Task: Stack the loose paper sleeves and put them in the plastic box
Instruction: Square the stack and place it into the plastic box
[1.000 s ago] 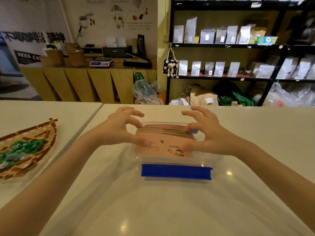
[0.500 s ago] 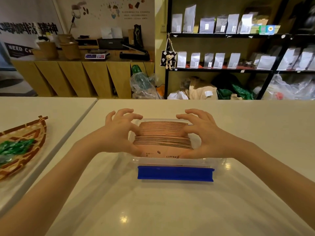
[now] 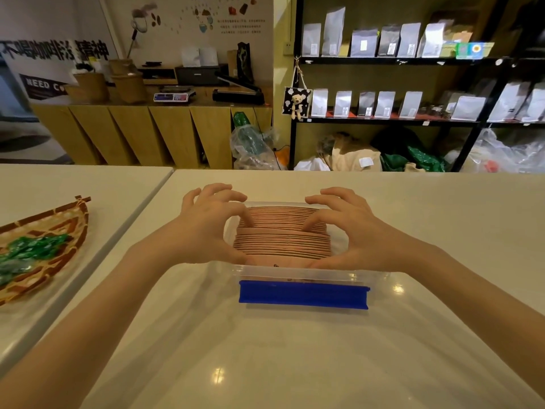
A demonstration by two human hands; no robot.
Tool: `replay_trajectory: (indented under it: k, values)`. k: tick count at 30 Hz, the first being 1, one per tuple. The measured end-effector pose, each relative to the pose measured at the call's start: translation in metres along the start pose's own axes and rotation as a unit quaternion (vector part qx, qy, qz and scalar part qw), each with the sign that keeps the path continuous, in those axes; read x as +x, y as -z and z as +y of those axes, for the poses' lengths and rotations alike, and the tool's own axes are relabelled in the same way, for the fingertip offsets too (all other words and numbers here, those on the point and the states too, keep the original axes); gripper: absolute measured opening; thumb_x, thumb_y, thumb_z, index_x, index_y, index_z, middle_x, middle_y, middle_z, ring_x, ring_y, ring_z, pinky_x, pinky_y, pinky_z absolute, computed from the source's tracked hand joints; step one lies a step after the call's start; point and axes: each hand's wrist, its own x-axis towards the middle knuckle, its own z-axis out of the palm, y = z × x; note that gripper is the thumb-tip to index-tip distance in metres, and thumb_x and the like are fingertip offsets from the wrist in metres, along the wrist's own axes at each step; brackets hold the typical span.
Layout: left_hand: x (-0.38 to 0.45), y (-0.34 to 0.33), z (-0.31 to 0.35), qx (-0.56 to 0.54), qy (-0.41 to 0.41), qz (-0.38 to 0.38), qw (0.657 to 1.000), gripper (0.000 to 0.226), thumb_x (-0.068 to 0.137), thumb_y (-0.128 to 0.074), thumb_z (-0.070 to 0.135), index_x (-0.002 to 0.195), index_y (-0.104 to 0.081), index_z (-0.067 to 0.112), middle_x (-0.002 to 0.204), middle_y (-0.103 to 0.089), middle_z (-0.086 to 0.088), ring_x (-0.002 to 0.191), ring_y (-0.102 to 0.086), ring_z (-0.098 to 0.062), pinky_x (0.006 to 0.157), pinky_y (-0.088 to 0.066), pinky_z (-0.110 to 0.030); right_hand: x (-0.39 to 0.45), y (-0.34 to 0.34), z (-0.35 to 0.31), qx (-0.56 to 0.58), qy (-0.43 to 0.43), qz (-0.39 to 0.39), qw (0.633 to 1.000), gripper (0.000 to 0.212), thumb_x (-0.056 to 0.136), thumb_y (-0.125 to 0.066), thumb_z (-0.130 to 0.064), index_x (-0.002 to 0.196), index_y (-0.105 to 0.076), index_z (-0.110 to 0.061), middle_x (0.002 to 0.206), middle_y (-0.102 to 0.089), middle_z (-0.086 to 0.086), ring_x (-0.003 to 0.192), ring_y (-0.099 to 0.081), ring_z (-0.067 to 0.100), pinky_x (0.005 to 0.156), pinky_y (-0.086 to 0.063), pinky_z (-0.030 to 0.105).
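A stack of pink-brown paper sleeves (image 3: 283,240) stands on edge inside a clear plastic box (image 3: 312,274) with a blue clasp (image 3: 303,294) on its near side. My left hand (image 3: 206,228) presses the stack's left end, index finger resting on the top edges. My right hand (image 3: 351,231) holds the right end the same way, thumb low along the front sleeve. The lower part of the stack sits below the box rim, seen only through the clear wall.
The box rests on a white table (image 3: 295,364). A woven tray (image 3: 44,246) with green wrapped items lies on a second table at the left. Behind are a wooden counter (image 3: 147,134) and black shelves (image 3: 398,119) of pouches.
The stack has gone down from above the rim deep into the box, with both hands following it. Its printed front face is now almost hidden behind the box wall.
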Motion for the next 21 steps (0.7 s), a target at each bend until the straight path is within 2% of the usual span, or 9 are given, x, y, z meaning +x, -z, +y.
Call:
replay_trajectory:
  k: [3,7,10,13,18,21]
  values:
    - [-0.002,0.001,-0.001,0.004,0.002,0.008,1.000,0.046,0.062,-0.071,0.051,0.104,-0.056,0.039,0.146,-0.029,0.010,0.139,-0.006,-0.016,0.112,0.002,-0.050,0.000,0.000,-0.001,0.004,0.006,0.006,1.000,0.060,0.059,-0.057,-0.064,0.114,-0.050,-0.041,0.148,-0.026,-0.012,0.136,-0.006,0.011,0.113,-0.008,0.044]
    - [-0.003,0.002,-0.001,0.003,0.010,0.016,1.000,0.042,0.061,-0.071,0.051,0.099,-0.059,0.039,0.145,-0.030,0.010,0.139,-0.007,-0.016,0.112,0.001,-0.050,-0.001,0.001,-0.004,-0.005,0.011,0.007,1.000,0.049,0.065,-0.061,-0.060,0.110,-0.056,-0.040,0.147,-0.028,-0.011,0.136,-0.007,0.012,0.113,-0.007,0.045]
    - [-0.003,0.001,-0.001,0.001,0.007,0.018,1.000,0.044,0.061,-0.071,0.051,0.101,-0.058,0.039,0.145,-0.031,0.010,0.138,-0.007,-0.016,0.112,0.001,-0.049,0.000,0.000,-0.007,-0.008,0.012,0.003,1.000,0.050,0.064,-0.058,-0.061,0.110,-0.056,-0.040,0.147,-0.028,-0.011,0.136,-0.008,0.013,0.113,-0.008,0.047]
    - [-0.004,0.002,-0.001,0.002,0.006,0.018,1.000,0.045,0.061,-0.070,0.052,0.103,-0.057,0.039,0.145,-0.031,0.010,0.138,-0.008,-0.016,0.112,0.000,-0.049,-0.002,0.005,-0.009,0.008,0.002,-0.001,1.000,0.046,0.067,-0.064,-0.057,0.109,-0.057,-0.039,0.147,-0.028,-0.010,0.137,-0.007,0.013,0.113,-0.007,0.045]
    - [-0.004,0.003,-0.003,-0.002,0.010,0.021,1.000,0.042,0.061,-0.071,0.051,0.099,-0.058,0.038,0.144,-0.033,0.009,0.138,-0.010,-0.017,0.112,-0.002,-0.049,-0.012,0.026,-0.002,0.011,-0.030,0.035,0.999,0.018,0.071,-0.068,-0.040,0.086,-0.063,-0.030,0.146,-0.031,-0.009,0.136,-0.008,0.011,0.112,-0.006,0.041]
    - [-0.004,0.005,-0.005,-0.010,0.010,0.031,0.999,0.038,0.061,-0.071,0.050,0.094,-0.058,0.039,0.142,-0.036,0.010,0.137,-0.014,-0.016,0.112,-0.006,-0.048,-0.018,0.032,0.000,-0.005,-0.049,0.001,0.999,0.011,0.070,-0.071,-0.032,0.077,-0.064,-0.030,0.147,-0.028,-0.013,0.137,-0.006,0.010,0.113,-0.004,0.042]
